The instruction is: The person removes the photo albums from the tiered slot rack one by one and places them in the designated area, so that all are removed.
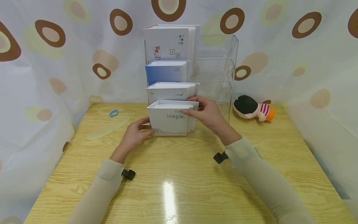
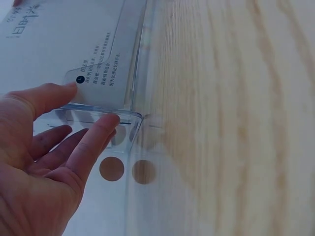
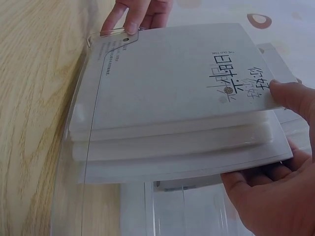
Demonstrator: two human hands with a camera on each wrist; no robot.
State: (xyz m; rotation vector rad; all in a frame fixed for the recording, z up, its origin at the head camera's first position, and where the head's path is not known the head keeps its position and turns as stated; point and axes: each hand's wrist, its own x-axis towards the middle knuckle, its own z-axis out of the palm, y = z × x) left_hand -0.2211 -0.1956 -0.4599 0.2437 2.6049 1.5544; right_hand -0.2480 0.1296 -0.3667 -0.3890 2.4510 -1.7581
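A thick white photo album [image 1: 167, 123] with dark lettering stands in the lowest, front tier of a clear acrylic rack [image 1: 215, 70]. My right hand [image 1: 211, 116] grips its upper right edge, thumb on the front cover and fingers behind the back cover. At the lower left corner is my left hand [image 1: 134, 135]. In the left wrist view its thumb [image 2: 59, 96] presses the front near the small clock mark, while the fingers lie along the rack's outer side wall. The rack's low front lip covers the album's bottom part.
Behind stand another white album [image 1: 165, 92], a blue-and-white one [image 1: 163, 71] and a taller white one [image 1: 165, 43]. To the right lies a plush doll [image 1: 253, 108]. A blue ring [image 1: 113, 113] and a pale curved strip [image 1: 109, 128] lie left on the wooden table [image 1: 151, 174].
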